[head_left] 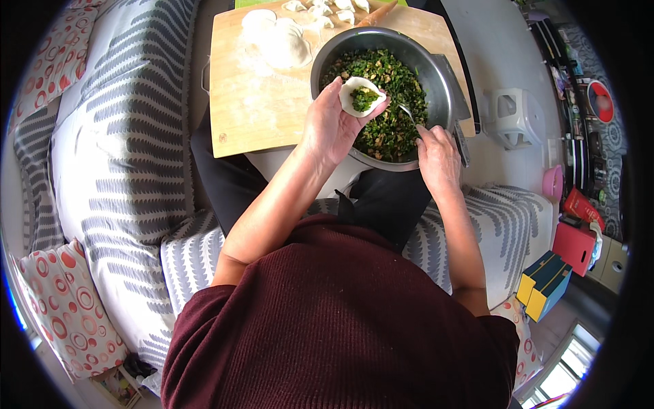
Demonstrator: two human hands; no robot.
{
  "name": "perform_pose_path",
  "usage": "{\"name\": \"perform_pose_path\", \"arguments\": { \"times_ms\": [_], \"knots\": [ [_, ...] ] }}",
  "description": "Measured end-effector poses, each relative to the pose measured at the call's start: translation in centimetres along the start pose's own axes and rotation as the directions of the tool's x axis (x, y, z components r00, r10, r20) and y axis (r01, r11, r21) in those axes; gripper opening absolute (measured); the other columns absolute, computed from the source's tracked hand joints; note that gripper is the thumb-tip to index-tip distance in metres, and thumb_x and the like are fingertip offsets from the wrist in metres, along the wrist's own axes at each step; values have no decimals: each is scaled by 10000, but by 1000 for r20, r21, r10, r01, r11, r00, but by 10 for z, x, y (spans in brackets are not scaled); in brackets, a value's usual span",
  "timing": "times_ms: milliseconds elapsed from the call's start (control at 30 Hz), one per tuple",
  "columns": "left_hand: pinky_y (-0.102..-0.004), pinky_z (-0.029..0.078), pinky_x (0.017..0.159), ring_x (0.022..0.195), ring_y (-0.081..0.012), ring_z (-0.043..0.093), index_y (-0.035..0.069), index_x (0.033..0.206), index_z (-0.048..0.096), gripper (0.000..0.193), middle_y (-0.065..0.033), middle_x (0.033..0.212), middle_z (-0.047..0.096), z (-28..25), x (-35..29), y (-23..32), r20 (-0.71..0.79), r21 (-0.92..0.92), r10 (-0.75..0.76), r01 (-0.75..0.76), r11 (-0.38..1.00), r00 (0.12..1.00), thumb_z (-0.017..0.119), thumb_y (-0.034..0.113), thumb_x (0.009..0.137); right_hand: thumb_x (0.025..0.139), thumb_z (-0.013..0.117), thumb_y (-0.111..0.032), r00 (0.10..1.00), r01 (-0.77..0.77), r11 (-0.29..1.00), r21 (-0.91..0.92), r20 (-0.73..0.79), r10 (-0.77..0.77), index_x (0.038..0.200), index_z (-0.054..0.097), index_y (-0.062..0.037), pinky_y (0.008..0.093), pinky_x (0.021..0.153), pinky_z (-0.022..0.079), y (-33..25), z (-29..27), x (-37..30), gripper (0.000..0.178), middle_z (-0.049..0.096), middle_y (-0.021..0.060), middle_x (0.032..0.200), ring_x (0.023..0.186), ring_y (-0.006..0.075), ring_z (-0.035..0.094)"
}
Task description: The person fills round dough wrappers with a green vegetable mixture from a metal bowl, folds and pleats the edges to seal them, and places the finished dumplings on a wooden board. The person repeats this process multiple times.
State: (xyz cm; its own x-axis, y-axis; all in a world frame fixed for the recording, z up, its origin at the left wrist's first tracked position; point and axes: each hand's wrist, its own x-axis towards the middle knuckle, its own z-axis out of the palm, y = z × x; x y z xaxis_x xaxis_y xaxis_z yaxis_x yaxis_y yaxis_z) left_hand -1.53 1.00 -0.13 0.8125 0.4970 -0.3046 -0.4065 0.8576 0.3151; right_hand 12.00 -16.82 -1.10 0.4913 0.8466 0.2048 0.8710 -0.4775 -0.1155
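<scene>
Cupped in my left hand (328, 123) is a round dumpling wrapper (349, 103), its rim raised around a little chopped green filling. It is above the left part of a large metal bowl (325, 49). Chopped greens with small brownish bits (392, 140) fill much of the bowl. My right hand (439, 155), at the bowl's right side, has its fingers closed on a slim metal utensil (409, 114). The utensil's tip points down at the greens; its exact shape is hard to make out.
Floured wrappers (289, 44) lie on the wooden board (248, 112), with several shaped dumplings (320, 10) and a rolling pin (377, 13) at the far side. A broad-bladed knife (452, 85) lies right of the bowl. A white stool (511, 119) stands farther right, a patterned sofa (129, 170) left.
</scene>
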Motion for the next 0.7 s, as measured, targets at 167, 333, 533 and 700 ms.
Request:
{"name": "perform_pose_path", "arguments": {
  "times_ms": [167, 333, 533, 700],
  "knots": [
    [-467, 530, 960, 1078, -322, 590, -104, 1175, 458, 364, -211, 1163, 547, -1, -6, 1, 17, 108, -53, 51, 993, 998, 312, 197, 1031, 805, 686, -59, 988, 82, 944, 318, -147, -37, 1027, 675, -59, 385, 740, 502, -4, -6, 11, 222, 576, 79, 877, 848, 264, 608],
    [-368, 597, 804, 960, -367, 660, -129, 1217, 474, 387, -259, 1120, 616, 2, -14, 0, 111, 218, -178, 151, 964, 978, 319, 167, 1023, 694, 737, 34, 901, 391, 803, 449, -365, -234, 932, 648, -63, 378, 692, 498, -32, -35, 32, 272, 594, 75, 893, 808, 260, 608],
    [-342, 587, 675, 817, -306, 678, -125, 1127, 528, 373, -226, 987, 651, -3, -16, 2, 201, 244, -255, 204, 948, 946, 333, 173, 1015, 703, 731, 38, 843, 529, 707, 469, -383, -377, 881, 637, -46, 344, 657, 491, -34, -46, 38, 218, 576, 72, 840, 750, 235, 598],
    [-328, 575, 646, 766, -269, 669, -104, 1128, 539, 374, -190, 963, 645, 3, -23, 2, 241, 363, -308, 209, 908, 920, 344, 196, 1018, 738, 713, 32, 875, 484, 678, 553, -326, -359, 872, 628, -34, 336, 643, 486, -40, -53, 39, 172, 573, 78, 844, 741, 236, 594]
  ]
}}
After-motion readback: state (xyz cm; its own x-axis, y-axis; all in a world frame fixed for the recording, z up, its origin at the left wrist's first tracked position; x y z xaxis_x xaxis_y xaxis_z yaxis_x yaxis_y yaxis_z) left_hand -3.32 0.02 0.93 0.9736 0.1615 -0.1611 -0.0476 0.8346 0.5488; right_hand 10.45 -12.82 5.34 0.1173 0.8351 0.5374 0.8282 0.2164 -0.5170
